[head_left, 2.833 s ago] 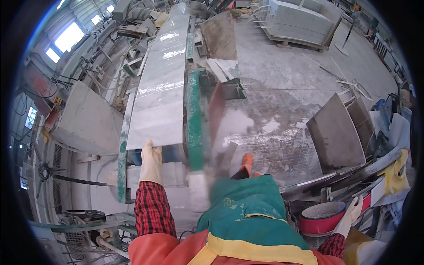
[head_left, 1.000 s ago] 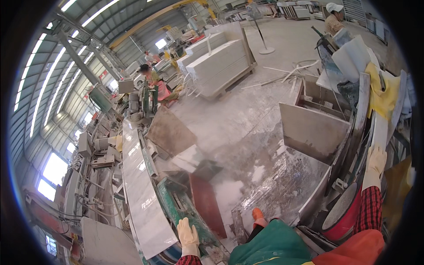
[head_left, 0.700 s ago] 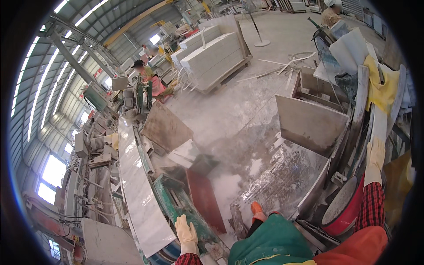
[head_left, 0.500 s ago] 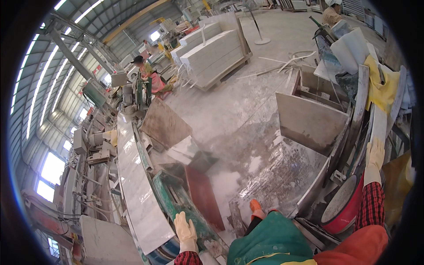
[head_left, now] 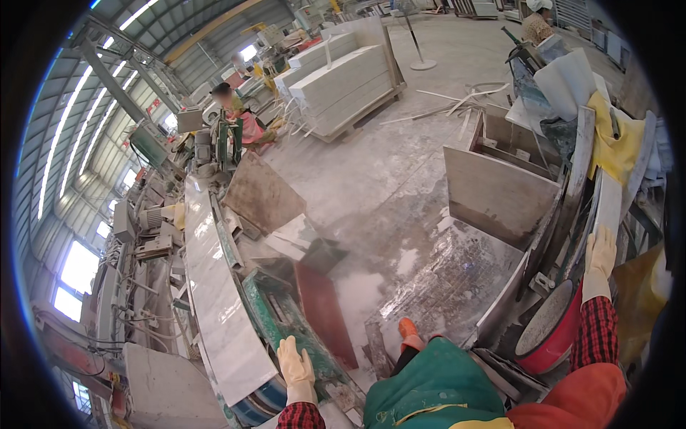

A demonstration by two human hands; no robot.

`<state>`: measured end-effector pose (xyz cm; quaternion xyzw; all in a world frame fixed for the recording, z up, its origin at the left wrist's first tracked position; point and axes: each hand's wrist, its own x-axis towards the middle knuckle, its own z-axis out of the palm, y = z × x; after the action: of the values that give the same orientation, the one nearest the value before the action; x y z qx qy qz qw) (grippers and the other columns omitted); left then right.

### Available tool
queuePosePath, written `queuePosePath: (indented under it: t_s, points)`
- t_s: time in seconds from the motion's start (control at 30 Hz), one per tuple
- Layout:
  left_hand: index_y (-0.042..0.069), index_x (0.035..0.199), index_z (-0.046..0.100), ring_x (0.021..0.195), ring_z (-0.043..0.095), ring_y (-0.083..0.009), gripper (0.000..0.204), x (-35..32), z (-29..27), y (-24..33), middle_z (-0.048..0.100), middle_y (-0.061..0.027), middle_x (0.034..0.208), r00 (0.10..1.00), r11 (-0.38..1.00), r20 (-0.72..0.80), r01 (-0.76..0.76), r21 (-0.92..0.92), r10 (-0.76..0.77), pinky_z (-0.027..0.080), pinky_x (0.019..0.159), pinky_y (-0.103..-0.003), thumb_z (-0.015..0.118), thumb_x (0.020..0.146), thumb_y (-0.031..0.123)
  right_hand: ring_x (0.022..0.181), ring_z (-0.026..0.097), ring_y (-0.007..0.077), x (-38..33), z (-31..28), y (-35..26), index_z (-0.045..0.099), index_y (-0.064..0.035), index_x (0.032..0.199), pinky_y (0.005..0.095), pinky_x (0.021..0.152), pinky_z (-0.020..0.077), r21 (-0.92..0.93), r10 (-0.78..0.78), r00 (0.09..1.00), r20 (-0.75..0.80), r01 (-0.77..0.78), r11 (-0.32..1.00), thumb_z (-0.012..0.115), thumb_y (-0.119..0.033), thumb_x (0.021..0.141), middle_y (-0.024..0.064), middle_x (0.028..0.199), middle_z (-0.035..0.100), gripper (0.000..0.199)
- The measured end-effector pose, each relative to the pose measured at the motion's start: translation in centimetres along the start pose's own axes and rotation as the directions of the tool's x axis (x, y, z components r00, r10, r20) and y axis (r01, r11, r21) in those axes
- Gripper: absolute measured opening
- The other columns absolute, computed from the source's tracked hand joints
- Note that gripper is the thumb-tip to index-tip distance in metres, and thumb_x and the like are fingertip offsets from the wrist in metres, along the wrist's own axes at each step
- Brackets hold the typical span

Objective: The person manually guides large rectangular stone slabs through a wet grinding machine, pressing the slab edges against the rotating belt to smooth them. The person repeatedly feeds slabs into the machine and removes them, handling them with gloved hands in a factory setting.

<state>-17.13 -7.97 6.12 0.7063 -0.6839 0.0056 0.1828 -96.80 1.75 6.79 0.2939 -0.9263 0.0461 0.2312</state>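
Note:
Cream rubber gloves cover both my hands, with red-and-black checked sleeves behind them. My left hand (head_left: 296,366) holds nothing, fingers stretched forward, beside the right edge of a long glossy white slab (head_left: 221,314) and over a green machine frame (head_left: 275,304). Whether it touches either one I cannot tell. Out to the right, my right hand (head_left: 600,256) lies with fingers extended along a pale narrow strip (head_left: 607,204). That strip runs toward a yellow cloth (head_left: 616,146). Below the right hand stands a round red-rimmed tub (head_left: 550,329).
Wet floor (head_left: 421,272) lies ahead, with a leaning brown board (head_left: 264,193), a reddish panel (head_left: 323,311) and a large grey-brown panel (head_left: 496,196) around it. Strapped pale blocks (head_left: 339,86) stand on a pallet farther off. One person (head_left: 243,118) works at the far left, another (head_left: 536,25) at the far right.
The view has shifted slightly. My left hand appears a little higher in the picture, and my right hand a little farther left and still along the strip.

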Motion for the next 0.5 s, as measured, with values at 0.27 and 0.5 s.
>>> queuePosePath:
  t_s: [0.27, 0.5]
  points:
    - [-0.002, 0.132, 0.053, 0.129, 0.047, -0.0476, 0.05, 0.0, 0.7, -0.7, 0.056, -0.03, 0.132, 0.996, 0.998, -0.067, -0.061, 0.026, 0.063, 0.033, 0.114, -0.052, 0.065, 0.084, 0.006, 0.133, 0.047, 0.0322, -0.7, -0.4, 0.0, 0.051, -0.0093, 0.14, 0.043, 0.11, 0.0384, -0.017, 0.003, 1.0, 0.03, -0.002, 1.0, 0.048, -0.034, 0.101, 0.0154, 0.142, 0.052, 0.047]
    - [-0.002, 0.133, 0.052, 0.131, 0.046, -0.0475, 0.05, -0.1, 0.7, -1.0, 0.055, -0.0302, 0.134, 0.996, 0.998, -0.061, -0.057, 0.018, 0.058, 0.031, 0.115, -0.052, 0.065, 0.085, 0.007, 0.136, 0.045, 0.0331, -1.5, -3.5, -1.4, 0.049, -0.0081, 0.142, 0.0432, 0.112, 0.0372, 0.026, 0.024, 0.992, 0.121, -0.027, 0.999, 0.047, -0.035, 0.101, 0.0174, 0.145, 0.05, 0.049]
